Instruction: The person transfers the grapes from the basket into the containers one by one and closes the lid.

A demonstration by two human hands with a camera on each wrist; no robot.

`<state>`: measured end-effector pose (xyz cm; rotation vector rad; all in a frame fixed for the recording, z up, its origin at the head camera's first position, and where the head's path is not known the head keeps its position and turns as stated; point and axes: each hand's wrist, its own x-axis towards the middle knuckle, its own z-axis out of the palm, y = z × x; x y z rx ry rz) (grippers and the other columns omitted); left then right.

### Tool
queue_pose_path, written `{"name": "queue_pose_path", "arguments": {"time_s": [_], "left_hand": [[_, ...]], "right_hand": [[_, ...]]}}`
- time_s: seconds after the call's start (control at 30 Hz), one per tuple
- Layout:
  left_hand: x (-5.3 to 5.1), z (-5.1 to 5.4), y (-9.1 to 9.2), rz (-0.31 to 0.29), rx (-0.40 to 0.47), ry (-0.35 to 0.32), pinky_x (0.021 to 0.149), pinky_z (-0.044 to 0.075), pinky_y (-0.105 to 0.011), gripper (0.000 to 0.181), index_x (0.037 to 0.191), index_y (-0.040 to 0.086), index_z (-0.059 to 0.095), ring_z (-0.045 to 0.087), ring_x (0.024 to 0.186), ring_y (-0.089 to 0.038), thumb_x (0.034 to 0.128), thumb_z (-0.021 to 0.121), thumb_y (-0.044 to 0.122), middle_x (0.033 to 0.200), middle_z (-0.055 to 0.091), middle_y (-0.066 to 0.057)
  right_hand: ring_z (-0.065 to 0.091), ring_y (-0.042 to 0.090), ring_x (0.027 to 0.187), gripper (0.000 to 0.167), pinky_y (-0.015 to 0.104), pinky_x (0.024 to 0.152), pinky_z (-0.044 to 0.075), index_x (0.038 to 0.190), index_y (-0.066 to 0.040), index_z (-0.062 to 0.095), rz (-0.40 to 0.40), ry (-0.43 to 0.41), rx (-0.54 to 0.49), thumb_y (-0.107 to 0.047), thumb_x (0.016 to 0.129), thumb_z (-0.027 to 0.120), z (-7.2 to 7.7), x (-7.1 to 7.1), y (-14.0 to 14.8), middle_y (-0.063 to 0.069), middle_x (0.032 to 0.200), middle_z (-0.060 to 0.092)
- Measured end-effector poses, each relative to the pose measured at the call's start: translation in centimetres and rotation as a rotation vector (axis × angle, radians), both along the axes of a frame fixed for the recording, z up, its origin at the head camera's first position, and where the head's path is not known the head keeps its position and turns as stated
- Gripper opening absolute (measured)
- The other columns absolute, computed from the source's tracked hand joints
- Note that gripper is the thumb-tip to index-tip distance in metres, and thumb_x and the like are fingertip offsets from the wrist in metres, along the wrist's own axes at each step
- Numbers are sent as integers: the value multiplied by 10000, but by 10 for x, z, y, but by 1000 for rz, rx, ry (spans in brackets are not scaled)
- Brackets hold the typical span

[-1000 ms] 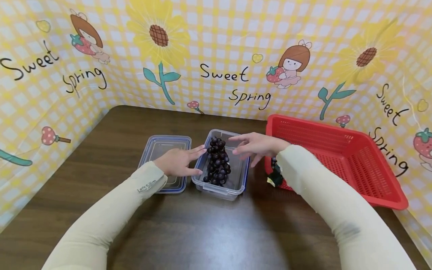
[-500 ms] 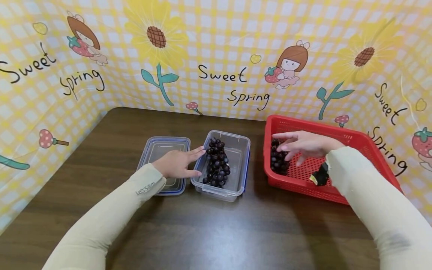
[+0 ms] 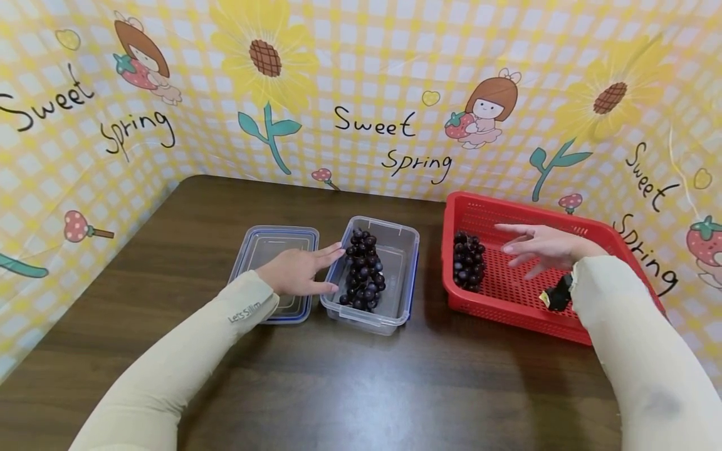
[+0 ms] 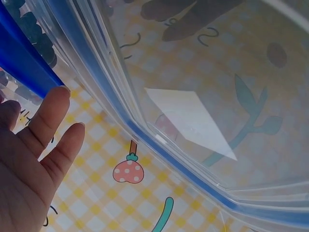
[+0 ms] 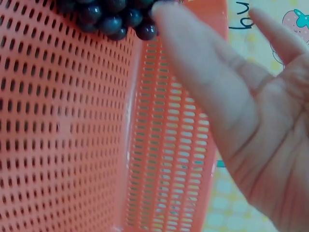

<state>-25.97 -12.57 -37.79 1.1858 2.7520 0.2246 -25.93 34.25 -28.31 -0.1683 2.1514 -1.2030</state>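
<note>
A bunch of dark grapes (image 3: 363,270) lies along the left side of a clear plastic container (image 3: 397,263) with a blue-edged rim. My left hand (image 3: 296,271) touches that container's left rim with extended fingers; its palm is above a clear lid (image 3: 265,241) with a blue seal. Over the red basket (image 3: 564,213) hovers my right hand (image 3: 541,247), fingers loosely spread and holding nothing. A second bunch of grapes (image 3: 469,262) rests at the basket's left end, apart from the right hand. In the right wrist view, grapes (image 5: 111,19) show beyond the thumb.
The dark wooden table (image 3: 316,382) is bounded at the back and sides by a yellow checked cloth (image 3: 366,75) printed with flowers. A black wrist device (image 3: 557,293) sits at the right cuff.
My right hand has moved right, from over the clear container to over the red basket, past the grapes there. The left hand stays at the container's rim.
</note>
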Motion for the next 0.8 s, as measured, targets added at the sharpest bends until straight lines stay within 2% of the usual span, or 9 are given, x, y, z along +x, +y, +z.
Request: {"name": "queue_pose_path", "arguments": {"time_s": [0.27,0.5,0.63,0.8], "left_hand": [[-2,2,1,1,8,-12,410,241,-253,774,1512,84,267,222,400,-82,927,529,518,1560,225,-71],[-2,5,3,-9,18,-7,406,227,-243,766,1506,81,284,213,398,-75,926,534,514,1552,246,-80],[-1,4,1,-1,27,-23,405,225,-242,767,1505,76,288,217,398,-77,925,543,509,1552,247,-83],[1,2,-1,5,37,-42,403,229,-245,768,1507,78,282,221,398,-79,925,553,500,1557,237,-80]], "right_hand": [[432,486,1228,811,531,827,513,1544,-90,6,-5,37,44,-201,966,564,-11,-6,-6,380,1447,233],[387,511,1263,841,527,842,507,1538,-94,-44,16,12,70,-178,962,562,-17,-15,-7,373,1467,196],[417,497,1248,887,496,828,522,1530,-60,-55,47,16,134,-224,949,595,-25,-19,-10,380,1448,238],[440,490,1227,931,497,826,523,1526,-52,-62,65,8,182,-257,931,623,-34,-19,-14,372,1455,204]]}}
